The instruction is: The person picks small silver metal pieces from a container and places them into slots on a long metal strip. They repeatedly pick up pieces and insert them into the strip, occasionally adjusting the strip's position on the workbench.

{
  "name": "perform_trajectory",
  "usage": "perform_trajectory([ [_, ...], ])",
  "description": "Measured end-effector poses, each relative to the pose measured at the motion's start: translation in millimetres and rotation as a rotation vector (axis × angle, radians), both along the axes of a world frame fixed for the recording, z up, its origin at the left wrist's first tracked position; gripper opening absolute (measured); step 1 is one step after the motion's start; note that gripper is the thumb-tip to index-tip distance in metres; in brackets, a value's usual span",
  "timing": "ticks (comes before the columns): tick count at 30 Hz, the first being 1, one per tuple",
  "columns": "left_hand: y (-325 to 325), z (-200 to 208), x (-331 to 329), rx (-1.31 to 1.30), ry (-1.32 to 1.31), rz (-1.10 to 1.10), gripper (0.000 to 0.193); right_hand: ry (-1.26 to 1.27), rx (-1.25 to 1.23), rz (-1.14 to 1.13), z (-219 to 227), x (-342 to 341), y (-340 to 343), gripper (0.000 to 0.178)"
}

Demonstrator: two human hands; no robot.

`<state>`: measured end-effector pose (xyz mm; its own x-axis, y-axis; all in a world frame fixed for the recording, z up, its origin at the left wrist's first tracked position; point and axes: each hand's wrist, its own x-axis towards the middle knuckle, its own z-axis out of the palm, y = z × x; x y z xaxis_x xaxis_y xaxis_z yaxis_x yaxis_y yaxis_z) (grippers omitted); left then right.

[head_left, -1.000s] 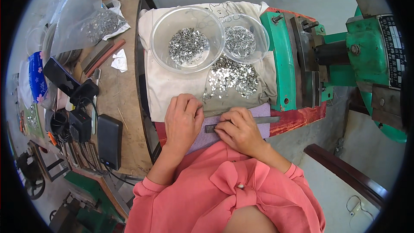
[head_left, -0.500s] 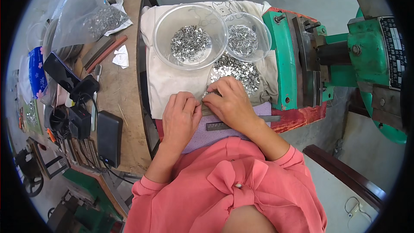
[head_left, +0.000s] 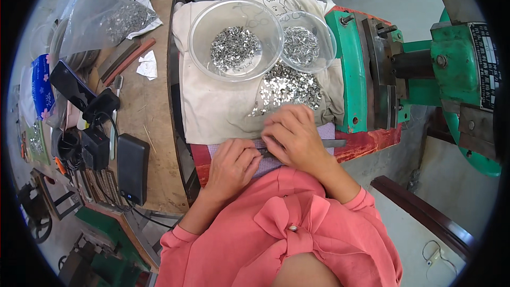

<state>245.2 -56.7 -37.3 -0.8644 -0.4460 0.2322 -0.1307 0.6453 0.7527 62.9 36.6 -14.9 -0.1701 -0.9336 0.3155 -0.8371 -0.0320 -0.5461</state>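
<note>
A dark, narrow metal strip [head_left: 333, 143] lies across the purple checked cloth [head_left: 326, 131] in front of me. My left hand [head_left: 232, 162] is closed at its left end, fingertips and thumb pressed against it. Just to the right, my right hand [head_left: 295, 135] bends over the strip with its fingers curled together; whatever is between the fingertips is hidden. Beyond the hands, a loose pile of small shiny metal pieces [head_left: 292, 89] spreads over the beige cloth [head_left: 212, 111]. Behind it stand a large clear tub [head_left: 197, 56] and a smaller clear tub [head_left: 328, 48], each holding small metal parts.
A green machine vise [head_left: 353, 95] stands close on the right. On the left, a wooden bench [head_left: 159, 175] carries a black power bank [head_left: 133, 169], a phone [head_left: 73, 86], files and a clear plastic bag [head_left: 93, 13]. A dark red beam [head_left: 419, 212] lies at lower right.
Both hands have come toward me, from the near edge of the metal pile to the dark strip. My left hand has also shifted right and now covers the strip's left end.
</note>
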Motion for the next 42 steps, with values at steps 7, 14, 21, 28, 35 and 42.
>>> perform_trajectory([
  [7,2,-2,0,0.017,-0.031,0.012,0.022,-0.036,0.089,-0.078,-4,16,43,0.017],
  [14,5,2,-5,0.025,-0.046,0.023,0.020,-0.069,0.006,-0.113,-6,-1,17,0.017],
  [21,10,-5,-12,-0.030,0.007,-0.015,0.020,0.020,-0.033,-0.004,-23,-9,-35,0.016],
  [28,9,-4,-8,-0.015,-0.034,-0.043,0.018,0.198,-0.017,-0.006,-10,4,-38,0.016],
  [35,7,-1,-7,0.040,-0.049,-0.045,0.028,0.045,0.034,-0.117,-2,0,-19,0.018],
  [42,8,-5,-6,0.081,-0.050,-0.022,0.033,-0.072,0.033,-0.207,2,2,38,0.020],
])
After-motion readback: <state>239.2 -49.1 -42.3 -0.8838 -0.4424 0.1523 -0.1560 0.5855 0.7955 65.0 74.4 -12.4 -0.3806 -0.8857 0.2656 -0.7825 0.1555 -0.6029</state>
